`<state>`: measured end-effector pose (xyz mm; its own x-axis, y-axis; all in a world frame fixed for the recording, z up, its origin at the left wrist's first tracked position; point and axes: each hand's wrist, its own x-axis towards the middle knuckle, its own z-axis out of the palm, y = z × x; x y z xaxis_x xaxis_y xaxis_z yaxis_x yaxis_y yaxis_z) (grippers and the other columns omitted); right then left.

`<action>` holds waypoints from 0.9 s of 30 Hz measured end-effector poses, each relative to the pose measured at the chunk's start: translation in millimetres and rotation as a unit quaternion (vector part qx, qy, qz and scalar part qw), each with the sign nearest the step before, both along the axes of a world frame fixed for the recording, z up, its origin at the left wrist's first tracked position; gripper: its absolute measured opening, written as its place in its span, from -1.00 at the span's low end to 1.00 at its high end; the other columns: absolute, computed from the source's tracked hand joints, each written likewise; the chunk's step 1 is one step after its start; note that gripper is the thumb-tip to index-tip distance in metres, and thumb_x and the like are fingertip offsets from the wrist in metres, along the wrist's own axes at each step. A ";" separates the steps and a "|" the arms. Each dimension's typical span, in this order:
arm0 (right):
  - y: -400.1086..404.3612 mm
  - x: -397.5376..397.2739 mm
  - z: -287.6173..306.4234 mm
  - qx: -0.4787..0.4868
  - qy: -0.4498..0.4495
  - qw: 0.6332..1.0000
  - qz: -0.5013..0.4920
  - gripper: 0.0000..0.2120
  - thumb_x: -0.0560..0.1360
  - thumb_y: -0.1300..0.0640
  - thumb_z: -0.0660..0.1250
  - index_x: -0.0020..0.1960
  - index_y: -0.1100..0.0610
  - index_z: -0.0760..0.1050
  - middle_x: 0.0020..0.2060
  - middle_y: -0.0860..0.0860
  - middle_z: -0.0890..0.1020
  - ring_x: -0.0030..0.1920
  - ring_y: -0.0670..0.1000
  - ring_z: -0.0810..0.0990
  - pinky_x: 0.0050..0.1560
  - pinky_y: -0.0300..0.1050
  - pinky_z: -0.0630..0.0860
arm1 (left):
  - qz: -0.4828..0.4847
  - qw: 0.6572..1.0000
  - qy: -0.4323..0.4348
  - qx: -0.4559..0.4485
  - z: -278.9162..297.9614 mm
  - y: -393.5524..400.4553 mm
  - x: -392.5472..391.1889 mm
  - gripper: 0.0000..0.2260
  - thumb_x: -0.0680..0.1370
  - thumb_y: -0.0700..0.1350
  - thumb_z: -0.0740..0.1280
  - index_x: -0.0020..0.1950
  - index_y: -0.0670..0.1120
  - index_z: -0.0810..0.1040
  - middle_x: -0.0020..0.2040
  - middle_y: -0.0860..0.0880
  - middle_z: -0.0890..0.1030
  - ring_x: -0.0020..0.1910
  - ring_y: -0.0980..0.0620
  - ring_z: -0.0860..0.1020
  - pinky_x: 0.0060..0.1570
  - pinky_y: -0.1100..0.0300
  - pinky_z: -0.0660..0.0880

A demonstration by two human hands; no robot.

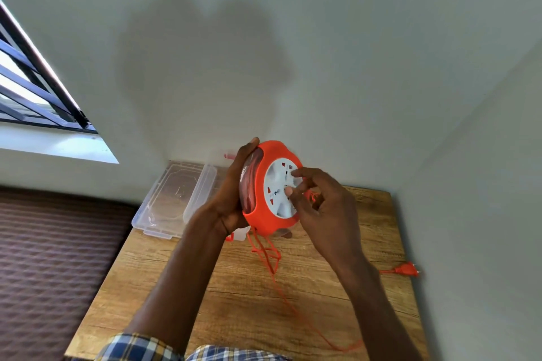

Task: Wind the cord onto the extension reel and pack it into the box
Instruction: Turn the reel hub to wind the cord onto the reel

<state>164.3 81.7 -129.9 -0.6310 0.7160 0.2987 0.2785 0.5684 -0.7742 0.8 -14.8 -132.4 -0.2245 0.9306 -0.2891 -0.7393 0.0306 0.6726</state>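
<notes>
I hold an orange extension reel [265, 208] with a white socket face above the wooden table [240, 296]. My left hand [231, 196] grips its back side, fingers curled over the top rim. My right hand [319, 205] touches the white face with thumb and fingertips curled. Wound cord shows between the reel's flanges. Loose orange cord [272, 261] hangs from the reel's bottom, tangles on the table, and runs toward the near edge. Its orange plug [406, 269] lies at the table's right edge. The clear plastic box [202, 184] stands behind my left hand, mostly hidden.
A clear lid [164, 199] lies at the table's back left corner. White walls close in behind and to the right. A brown patterned mattress [50, 258] lies left of the table. A barred window [32, 91] is at the upper left.
</notes>
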 end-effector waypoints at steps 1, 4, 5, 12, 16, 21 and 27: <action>3.5 2.4 1.6 0.017 -0.007 0.999 0.032 -0.71 0.56 -0.11 0.45 0.27 -0.20 0.56 0.04 -0.26 0.65 -0.01 -0.19 0.65 -0.17 -0.12 0.66 | -0.002 1.000 -0.006 0.005 -0.8 0.1 -1.4 -0.38 0.59 0.42 0.27 0.36 -0.04 0.69 0.34 -0.17 0.68 0.27 -0.18 0.67 0.24 -0.13 0.61; 8.3 8.8 6.4 0.046 -0.048 0.993 0.102 -0.58 0.57 -0.05 0.46 0.40 -0.23 0.51 0.27 -0.19 0.59 0.07 -0.13 0.65 -0.04 -0.10 0.68 | -0.019 1.000 -0.020 0.008 -3.4 0.2 -4.0 -0.37 0.60 0.43 0.25 0.40 -0.02 0.66 0.38 -0.18 0.65 0.31 -0.21 0.65 0.31 -0.17 0.57; 9.0 10.3 7.9 0.045 -0.063 0.990 0.119 -0.55 0.58 -0.03 0.46 0.43 -0.25 0.48 0.30 -0.18 0.58 0.09 -0.11 0.64 0.01 -0.08 0.68 | -0.027 0.999 -0.024 0.008 -3.8 0.0 -4.6 -0.36 0.60 0.43 0.25 0.42 -0.02 0.65 0.40 -0.19 0.64 0.32 -0.22 0.64 0.32 -0.18 0.55; 10.0 14.1 15.8 0.075 -0.142 0.974 0.160 -0.39 0.51 -0.16 0.47 0.50 -0.33 0.35 0.30 -0.15 0.59 0.23 -0.06 0.57 0.08 -0.06 0.65 | -0.087 0.996 -0.021 -0.015 -5.8 -2.7 -2.6 -0.36 0.52 0.46 0.32 0.31 -0.01 0.72 0.29 -0.17 0.71 0.23 -0.19 0.70 0.22 -0.14 0.62; 6.8 10.7 6.6 0.115 -0.130 0.980 0.098 -0.34 0.41 -0.19 0.52 0.45 -0.34 0.38 0.24 -0.17 0.66 0.15 -0.07 0.64 -0.04 -0.15 0.63 | -0.084 0.996 -0.005 -0.032 -5.8 0.1 2.4 -0.34 0.48 0.47 0.37 0.31 -0.01 0.72 0.30 -0.19 0.70 0.22 -0.21 0.70 0.20 -0.15 0.63; -3.3 2.1 3.7 0.061 -0.075 0.995 -0.002 -0.25 0.23 -0.38 0.46 0.40 -0.43 0.37 -0.10 -0.30 0.71 -0.21 -0.32 0.60 -0.22 -0.35 0.49 | -0.037 0.998 0.027 -0.033 -1.4 5.7 2.3 -0.39 0.55 0.42 0.34 0.27 -0.06 0.73 0.23 -0.21 0.72 0.15 -0.19 0.72 0.09 -0.10 0.66; -19.0 -15.4 -5.9 -0.258 0.091 0.956 -0.107 -0.35 0.15 -0.41 0.53 0.14 -0.12 0.69 -0.06 -0.12 0.76 -0.12 -0.10 0.75 -0.17 -0.09 0.67 | -0.007 0.999 0.036 -0.036 -2.4 8.4 9.6 -0.40 0.61 0.40 0.24 0.27 -0.05 0.74 0.24 -0.20 0.72 0.18 -0.18 0.71 0.19 -0.11 0.65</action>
